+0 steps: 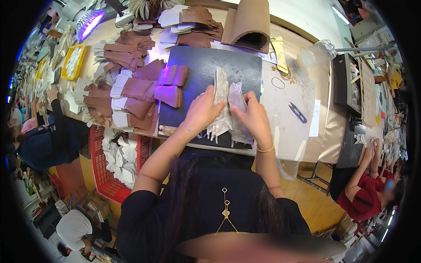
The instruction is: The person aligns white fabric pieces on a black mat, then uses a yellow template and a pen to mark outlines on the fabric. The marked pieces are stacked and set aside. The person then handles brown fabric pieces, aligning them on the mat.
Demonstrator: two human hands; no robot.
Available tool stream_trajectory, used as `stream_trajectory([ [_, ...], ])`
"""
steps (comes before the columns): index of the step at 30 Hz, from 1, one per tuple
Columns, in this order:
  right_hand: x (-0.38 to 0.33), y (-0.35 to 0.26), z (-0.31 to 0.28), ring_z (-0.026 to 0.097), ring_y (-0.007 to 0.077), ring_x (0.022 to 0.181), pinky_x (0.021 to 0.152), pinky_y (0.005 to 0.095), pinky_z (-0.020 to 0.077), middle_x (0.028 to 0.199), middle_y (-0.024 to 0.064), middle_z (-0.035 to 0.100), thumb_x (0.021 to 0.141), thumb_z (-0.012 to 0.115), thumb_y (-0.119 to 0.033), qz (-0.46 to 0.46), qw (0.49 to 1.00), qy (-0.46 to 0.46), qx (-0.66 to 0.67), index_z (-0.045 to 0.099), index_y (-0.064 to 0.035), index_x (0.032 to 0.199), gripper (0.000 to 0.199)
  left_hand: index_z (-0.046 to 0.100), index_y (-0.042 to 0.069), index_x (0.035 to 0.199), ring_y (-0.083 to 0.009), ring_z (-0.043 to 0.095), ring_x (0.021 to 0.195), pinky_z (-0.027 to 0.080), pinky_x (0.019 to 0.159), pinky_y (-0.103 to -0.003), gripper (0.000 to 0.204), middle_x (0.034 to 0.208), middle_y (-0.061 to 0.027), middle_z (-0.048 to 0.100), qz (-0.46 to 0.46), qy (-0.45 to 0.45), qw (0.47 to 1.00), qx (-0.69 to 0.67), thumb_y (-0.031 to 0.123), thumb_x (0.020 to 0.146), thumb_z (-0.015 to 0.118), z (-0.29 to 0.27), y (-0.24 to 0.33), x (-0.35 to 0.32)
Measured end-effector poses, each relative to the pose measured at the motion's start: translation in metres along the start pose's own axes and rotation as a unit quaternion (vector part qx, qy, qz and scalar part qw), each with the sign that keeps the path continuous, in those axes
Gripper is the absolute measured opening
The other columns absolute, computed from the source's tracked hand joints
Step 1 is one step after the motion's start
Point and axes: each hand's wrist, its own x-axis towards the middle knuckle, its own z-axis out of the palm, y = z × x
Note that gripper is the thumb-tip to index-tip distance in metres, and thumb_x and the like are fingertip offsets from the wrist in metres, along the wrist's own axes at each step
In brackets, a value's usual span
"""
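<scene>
My left hand [205, 108] is closed on the side of a long, pale grey glove [222, 81], whose fingers point toward me. In my right hand [253, 117], thumb and fingers pinch a thin, whitish, see-through piece [236, 93], possibly a glove in plastic. Both pieces lie side by side over a dark board [201, 61], their lower ends near its front edge. Left of my hands, folded brown leather pieces [173, 75] rest on the board's edge, beside stacked brown gloves with white cuffs [139, 83].
Thread snips [298, 112], a rubber band [278, 83] and a plastic bottle [316, 53] are on the right. A curved brown form [251, 24] stands behind the board. Below the table's left edge sits a red basket [104, 171] of white pieces. Other people work on both sides.
</scene>
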Motion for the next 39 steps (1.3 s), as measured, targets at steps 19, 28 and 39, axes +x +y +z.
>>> stream_trajectory([
  [19,0.038,-0.001,0.001,0.072,0.0325,0.079,0.067,0.0415,0.0558,0.094,0.0137,0.072,0.085,0.075,-0.025,-0.178,0.908,0.025,-0.379,0.054,-0.0047,0.107,0.036,0.052,0.003,0.108,-0.0384,0.071,0.082,0.056,0.074,-0.048,0.046,0.086,-0.0200,0.070,0.048,-0.032,0.964,0.259,0.030,0.081,0.079,-0.016,0.007,0.007],
  [28,0.006,0.008,-0.030,0.062,0.0111,0.100,0.087,0.0294,0.0529,0.117,0.0031,0.064,0.093,0.077,-0.028,0.018,0.832,-0.236,0.503,0.049,-0.0027,0.139,0.060,0.052,-0.002,0.123,-0.0449,0.061,0.113,0.048,0.095,-0.048,0.049,0.114,-0.0289,0.066,0.100,-0.138,0.985,0.021,0.027,0.088,0.069,-0.068,0.001,0.007],
  [39,-0.006,0.016,0.024,0.056,0.0182,0.121,0.105,0.0342,0.0462,0.132,0.0086,0.056,0.085,0.084,-0.018,-0.036,0.841,-0.020,0.540,0.043,-0.0039,0.141,0.071,0.044,-0.001,0.142,-0.0288,0.062,0.119,0.048,0.101,-0.039,0.065,0.127,-0.0183,0.065,0.106,-0.250,0.959,-0.076,0.031,0.092,0.071,-0.050,0.003,0.001],
])
